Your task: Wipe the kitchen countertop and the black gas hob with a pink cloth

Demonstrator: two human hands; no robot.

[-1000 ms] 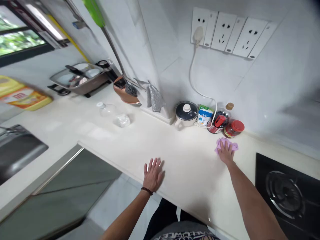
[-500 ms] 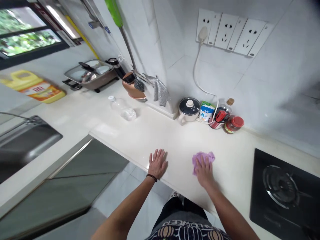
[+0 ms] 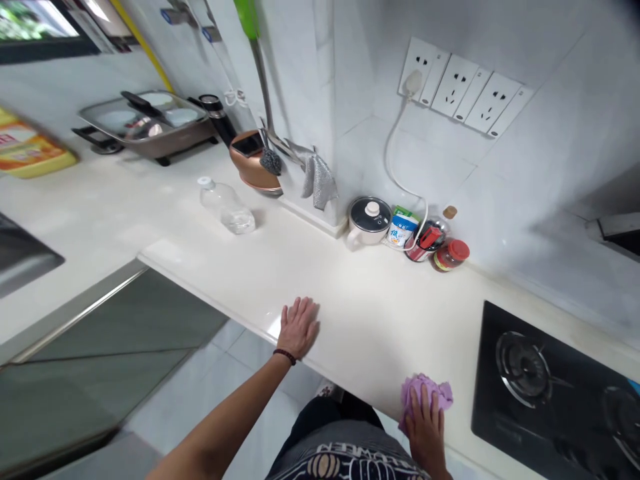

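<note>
A crumpled purple cloth (image 3: 408, 395) lies at the front edge of the white countertop (image 3: 360, 313). My right hand (image 3: 425, 430) presses down on it with the fingers spread over the fabric, and part of the cloth hangs at the edge. Flat on the counter to the left rests my left hand (image 3: 299, 328), fingers outstretched, with nothing in it and a dark bead bracelet at the wrist.
Right of the cloth is a black gas stove (image 3: 530, 393). Along the wall stand a small lidded pot (image 3: 367, 223), a seasoning packet (image 3: 401, 230) and a red-lidded jar (image 3: 450, 255). Leftward are a clear plastic bottle (image 3: 227, 205), an electric pan (image 3: 150, 127) and a sink (image 3: 25, 253).
My right hand has drawn the purple cloth toward me and slightly right, to the counter's front edge. My left hand stays flat on the counter. The view has shifted a little.
</note>
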